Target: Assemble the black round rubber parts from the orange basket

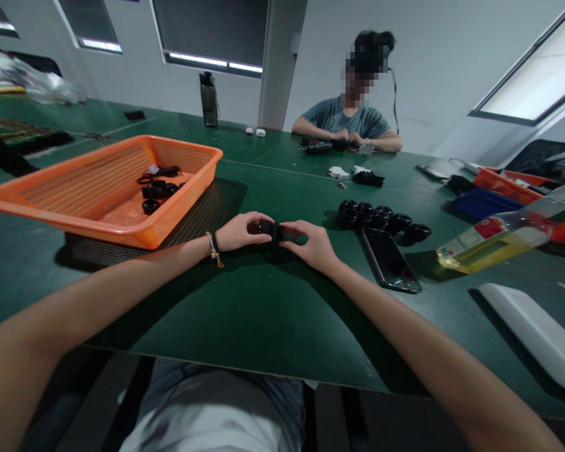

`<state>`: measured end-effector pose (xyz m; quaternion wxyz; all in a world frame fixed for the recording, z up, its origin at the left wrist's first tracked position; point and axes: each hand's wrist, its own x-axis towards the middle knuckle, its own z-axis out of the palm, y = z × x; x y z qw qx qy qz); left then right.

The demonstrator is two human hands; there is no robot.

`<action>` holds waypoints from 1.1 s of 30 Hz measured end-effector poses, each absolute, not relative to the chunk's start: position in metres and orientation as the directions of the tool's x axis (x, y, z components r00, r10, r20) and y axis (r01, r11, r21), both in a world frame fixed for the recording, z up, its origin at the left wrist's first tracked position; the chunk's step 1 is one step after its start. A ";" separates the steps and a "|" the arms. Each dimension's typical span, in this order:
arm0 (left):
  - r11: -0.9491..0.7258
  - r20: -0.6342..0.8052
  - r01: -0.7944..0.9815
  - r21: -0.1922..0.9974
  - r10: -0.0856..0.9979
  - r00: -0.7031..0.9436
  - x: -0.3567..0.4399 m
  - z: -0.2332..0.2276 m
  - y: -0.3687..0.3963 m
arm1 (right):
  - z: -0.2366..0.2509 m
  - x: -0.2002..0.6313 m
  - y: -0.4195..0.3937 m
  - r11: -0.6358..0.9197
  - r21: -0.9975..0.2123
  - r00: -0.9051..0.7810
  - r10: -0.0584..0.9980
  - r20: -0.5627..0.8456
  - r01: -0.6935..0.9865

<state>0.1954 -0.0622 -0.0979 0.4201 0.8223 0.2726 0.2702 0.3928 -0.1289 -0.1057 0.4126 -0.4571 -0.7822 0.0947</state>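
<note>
Just above the green table (263, 301), both hands grip a small black ring-shaped part (269, 230) between thumb and fingers. My left hand (241, 231) closes on its left side; a bracelet circles that wrist. My right hand (311, 242) pinches it from the right. Whether it is one piece or two joined pieces I cannot tell. To the right, several similar black parts (381, 218) stand grouped in rows behind a dark phone (390, 260). More black parts (154, 191) and a black cable lie inside the orange basket (188, 207) on the left.
An oil bottle (503, 232) lies tilted at right, with a white box-like object (532, 333) nearer me. Across the table a person (353, 122) works with both hands near a power drill (317, 147). A water bottle (209, 100) stands at the back.
</note>
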 end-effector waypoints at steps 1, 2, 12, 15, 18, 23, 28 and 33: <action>-0.497 0.215 0.221 0.839 0.676 0.704 0.195 -0.098 -0.062 | -0.106 0.393 -0.129 0.562 -0.524 -0.240 0.794 0.558 0.639; -0.497 0.214 0.222 0.839 0.677 0.704 0.196 -0.098 -0.062 | -0.106 0.393 -0.129 0.558 -0.529 -0.236 0.797 0.556 0.639; -0.511 0.221 0.230 0.828 0.674 0.705 0.195 -0.099 -0.062 | -0.107 0.391 -0.129 0.532 -0.611 -0.204 0.827 0.524 0.587; -0.518 0.221 0.230 0.824 0.667 0.712 0.195 -0.099 -0.061 | -0.107 0.391 -0.129 0.531 -0.611 -0.207 0.828 0.521 0.587; -0.530 0.224 0.234 0.815 0.661 0.716 0.195 -0.098 -0.061 | -0.107 0.392 -0.128 0.532 -0.604 -0.211 0.827 0.521 0.594; -0.549 0.216 0.266 0.792 0.659 0.720 0.195 -0.098 -0.061 | -0.108 0.392 -0.127 0.532 -0.604 -0.214 0.827 0.519 0.593; -0.557 0.225 0.259 0.789 0.654 0.722 0.194 -0.098 -0.061 | -0.108 0.392 -0.128 0.527 -0.609 -0.212 0.832 0.513 0.593; -0.548 0.228 0.255 0.797 0.664 0.712 0.195 -0.097 -0.062 | -0.107 0.392 -0.129 0.518 -0.605 -0.209 0.836 0.508 0.604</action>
